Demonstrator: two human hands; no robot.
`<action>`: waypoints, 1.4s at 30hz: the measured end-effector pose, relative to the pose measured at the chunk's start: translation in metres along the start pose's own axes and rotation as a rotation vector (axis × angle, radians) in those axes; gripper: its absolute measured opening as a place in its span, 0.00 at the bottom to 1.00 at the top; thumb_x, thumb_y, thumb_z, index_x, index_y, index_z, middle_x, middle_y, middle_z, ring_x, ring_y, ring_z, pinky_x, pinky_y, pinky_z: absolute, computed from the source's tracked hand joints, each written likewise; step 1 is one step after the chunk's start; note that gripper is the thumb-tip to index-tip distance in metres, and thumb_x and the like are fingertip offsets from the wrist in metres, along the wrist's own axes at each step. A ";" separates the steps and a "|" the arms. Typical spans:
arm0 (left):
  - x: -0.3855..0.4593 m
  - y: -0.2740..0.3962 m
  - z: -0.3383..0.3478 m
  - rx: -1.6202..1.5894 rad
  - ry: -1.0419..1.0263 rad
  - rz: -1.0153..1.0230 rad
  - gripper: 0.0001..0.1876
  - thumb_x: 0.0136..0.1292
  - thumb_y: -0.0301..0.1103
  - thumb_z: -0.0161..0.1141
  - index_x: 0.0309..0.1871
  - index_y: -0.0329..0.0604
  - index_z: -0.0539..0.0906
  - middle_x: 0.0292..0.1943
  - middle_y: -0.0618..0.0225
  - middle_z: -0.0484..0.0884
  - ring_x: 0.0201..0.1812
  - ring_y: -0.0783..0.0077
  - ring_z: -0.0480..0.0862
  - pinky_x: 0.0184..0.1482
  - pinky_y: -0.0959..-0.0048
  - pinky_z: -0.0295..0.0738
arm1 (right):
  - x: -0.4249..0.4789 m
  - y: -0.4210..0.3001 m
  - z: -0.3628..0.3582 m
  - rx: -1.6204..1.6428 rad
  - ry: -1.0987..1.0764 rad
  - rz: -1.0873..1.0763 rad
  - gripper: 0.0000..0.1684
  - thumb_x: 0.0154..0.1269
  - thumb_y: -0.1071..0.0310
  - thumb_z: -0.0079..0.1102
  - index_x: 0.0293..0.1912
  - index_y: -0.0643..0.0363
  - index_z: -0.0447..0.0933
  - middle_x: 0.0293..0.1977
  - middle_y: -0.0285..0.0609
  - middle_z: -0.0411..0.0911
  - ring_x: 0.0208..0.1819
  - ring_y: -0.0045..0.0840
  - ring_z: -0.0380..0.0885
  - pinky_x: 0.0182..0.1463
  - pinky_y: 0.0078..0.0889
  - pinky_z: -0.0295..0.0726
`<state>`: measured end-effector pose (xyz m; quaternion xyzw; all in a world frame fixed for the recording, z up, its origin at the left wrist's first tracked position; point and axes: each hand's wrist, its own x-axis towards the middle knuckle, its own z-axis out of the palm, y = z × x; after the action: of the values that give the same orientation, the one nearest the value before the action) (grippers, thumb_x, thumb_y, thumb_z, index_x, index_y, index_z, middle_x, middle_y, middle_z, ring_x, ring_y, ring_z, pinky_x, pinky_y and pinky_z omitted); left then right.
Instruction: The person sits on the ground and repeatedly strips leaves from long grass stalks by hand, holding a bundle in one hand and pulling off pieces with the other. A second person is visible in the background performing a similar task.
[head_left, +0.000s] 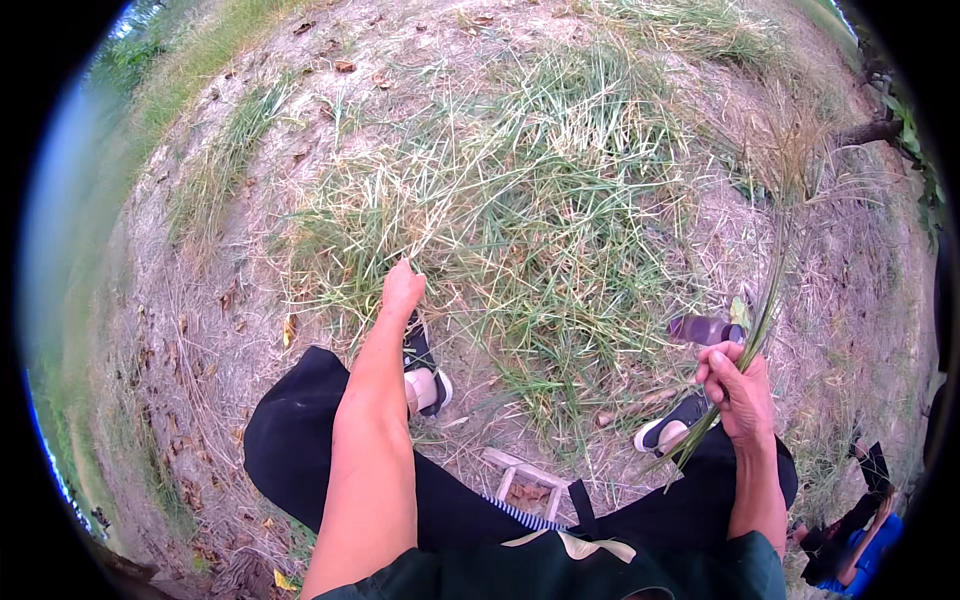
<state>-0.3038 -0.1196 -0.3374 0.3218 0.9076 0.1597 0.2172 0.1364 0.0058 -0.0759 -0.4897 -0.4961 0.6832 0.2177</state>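
Note:
My left hand (403, 285) is stretched forward over a spread of loose cut grass (585, 225). Its fingers are closed at the ends of some pale grass stalks (433, 231), which run up and to the right from the fingertips. At the right, my right hand (739, 386) grips a thin bundle of long green grass stems (771, 300). Feathery brown seed heads (787, 154) top this bundle, and its cut ends point down towards my right knee. Just beyond the right hand a purple translucent bottle (701, 330) lies on the ground.
Part of a low wooden stool or frame (525, 469) shows between my legs. My shoes (427, 375) rest at the near edge of the grass. Another person in blue (862, 547) sits at the lower right. A dry stick (637, 409) lies near my right shoe.

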 end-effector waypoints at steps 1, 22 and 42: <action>-0.001 0.006 -0.002 0.020 0.018 -0.011 0.20 0.53 0.33 0.56 0.49 0.34 0.75 0.42 0.45 0.80 0.47 0.48 0.78 0.52 0.57 0.71 | 0.001 0.000 0.000 0.005 0.003 0.009 0.10 0.64 0.67 0.57 0.36 0.66 0.76 0.23 0.38 0.76 0.17 0.10 0.64 0.20 0.10 0.59; 0.001 0.000 0.028 -0.319 -0.123 -0.340 0.21 0.54 0.31 0.61 0.51 0.29 0.76 0.26 0.57 0.82 0.17 0.71 0.80 0.19 0.73 0.76 | -0.003 -0.007 -0.014 0.085 0.002 -0.034 0.09 0.65 0.67 0.55 0.36 0.65 0.76 0.25 0.37 0.77 0.18 0.08 0.66 0.19 0.10 0.59; -0.078 0.194 -0.067 -0.837 -0.386 0.397 0.07 0.59 0.29 0.57 0.36 0.35 0.82 0.23 0.74 0.77 0.21 0.86 0.72 0.22 0.85 0.66 | 0.011 -0.024 -0.039 0.240 0.130 -0.185 0.13 0.66 0.63 0.55 0.37 0.65 0.76 0.27 0.38 0.79 0.18 0.07 0.67 0.17 0.07 0.58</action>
<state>-0.1829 -0.0367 -0.1739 0.3974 0.6302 0.4860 0.4568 0.1617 0.0422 -0.0604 -0.4553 -0.4388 0.6815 0.3684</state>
